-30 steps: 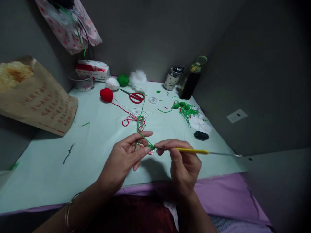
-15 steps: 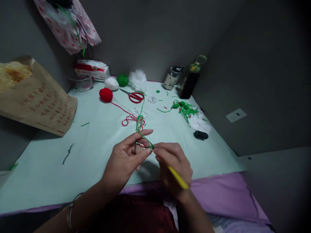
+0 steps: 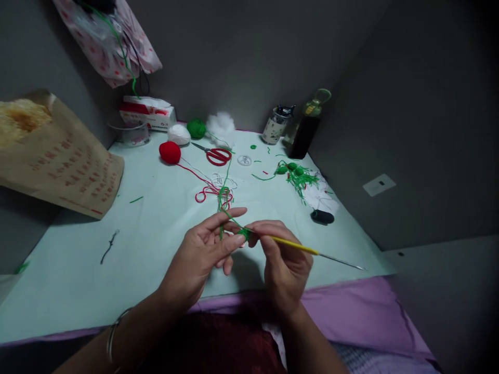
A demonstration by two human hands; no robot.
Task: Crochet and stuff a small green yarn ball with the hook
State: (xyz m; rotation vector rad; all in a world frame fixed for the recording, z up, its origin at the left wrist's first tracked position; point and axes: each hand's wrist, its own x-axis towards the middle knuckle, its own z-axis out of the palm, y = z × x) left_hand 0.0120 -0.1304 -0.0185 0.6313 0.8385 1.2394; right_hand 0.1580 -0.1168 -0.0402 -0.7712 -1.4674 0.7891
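Observation:
My left hand (image 3: 206,249) pinches a small piece of green crochet work (image 3: 244,234) between thumb and fingers, its index finger stretched out with green yarn (image 3: 231,215) running over it. My right hand (image 3: 286,259) grips a crochet hook (image 3: 298,245) by its yellow handle. One metal end of the hook points to the lower right; the other meets the crochet work, its tip hidden by the fingers. From my left hand the green yarn leads up to loose red yarn loops (image 3: 206,193) and thin white strands (image 3: 222,181) on the table.
Red (image 3: 170,152), white (image 3: 179,134) and green yarn balls (image 3: 196,128) lie near red-handled scissors (image 3: 218,156) and white stuffing (image 3: 220,127). Green crocheted pieces (image 3: 298,174) sit at right, by a dark cylinder (image 3: 322,216). A bottle (image 3: 306,130), pen cup (image 3: 274,126) and paper bag (image 3: 66,161) stand around.
My right hand has turned, so the yellow hook has swung from pointing steeply down to a flatter angle, its far metal end now showing. My left hand has barely moved.

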